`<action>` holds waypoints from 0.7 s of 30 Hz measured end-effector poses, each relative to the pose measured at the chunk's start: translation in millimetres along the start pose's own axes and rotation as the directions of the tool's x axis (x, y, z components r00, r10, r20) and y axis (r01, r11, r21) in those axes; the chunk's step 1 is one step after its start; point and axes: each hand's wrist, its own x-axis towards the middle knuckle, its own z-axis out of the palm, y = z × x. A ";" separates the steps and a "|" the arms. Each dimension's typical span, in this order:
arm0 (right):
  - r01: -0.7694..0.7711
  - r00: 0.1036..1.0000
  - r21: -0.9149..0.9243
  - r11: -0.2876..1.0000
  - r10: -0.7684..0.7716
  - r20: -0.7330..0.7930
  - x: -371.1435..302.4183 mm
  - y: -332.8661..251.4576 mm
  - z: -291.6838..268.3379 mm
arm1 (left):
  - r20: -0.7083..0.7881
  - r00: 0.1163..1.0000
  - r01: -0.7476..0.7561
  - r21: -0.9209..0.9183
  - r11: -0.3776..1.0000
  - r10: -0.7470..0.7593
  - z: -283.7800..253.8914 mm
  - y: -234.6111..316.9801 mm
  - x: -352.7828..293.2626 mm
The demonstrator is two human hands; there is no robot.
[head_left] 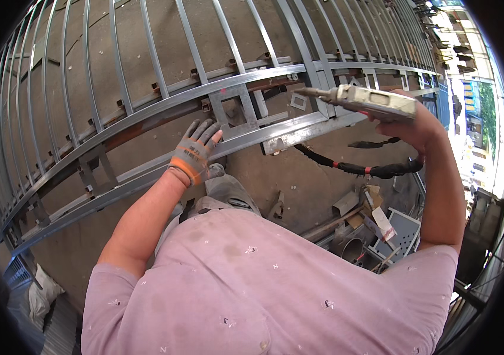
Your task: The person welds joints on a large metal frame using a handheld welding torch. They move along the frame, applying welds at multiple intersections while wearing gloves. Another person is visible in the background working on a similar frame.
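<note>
My right hand (412, 128), bare, is closed around the grip of a pale welding gun (376, 102), held raised over the right part of a metal frame. The gun's long nozzle points left. A thick black cable (376, 170) with red bands hangs below my right hand and curves left. My left hand (197, 148) wears a grey glove with an orange cuff. Its fingers are stretched and spread over the near rail (163, 158) of the frame; whether they press on it I cannot tell. Beside those fingers, a flat plate (251, 112) spans the two rails.
Long silver bars (190, 41) run away from the frame on the far side. Scrap pieces and a perforated metal panel (404, 228) lie on the floor at the lower right. A white sack (44, 290) stands at the lower left. My shoe is under the near rail.
</note>
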 end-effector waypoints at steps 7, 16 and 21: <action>0.188 0.901 -0.352 0.917 -0.019 0.432 150.8 20.9 8.5 | 0.045 0.995 0.085 0.012 0.996 -0.085 5.0 4.6 44.8; 0.281 0.705 -0.353 0.892 0.058 0.707 242.3 -2.3 52.5 | 0.116 0.977 0.162 0.141 0.977 -0.179 -9.4 23.0 59.6; 0.375 0.676 -0.398 0.837 0.047 0.735 262.5 7.2 51.7 | 0.188 0.976 0.087 0.127 0.988 -0.110 -28.3 35.4 95.6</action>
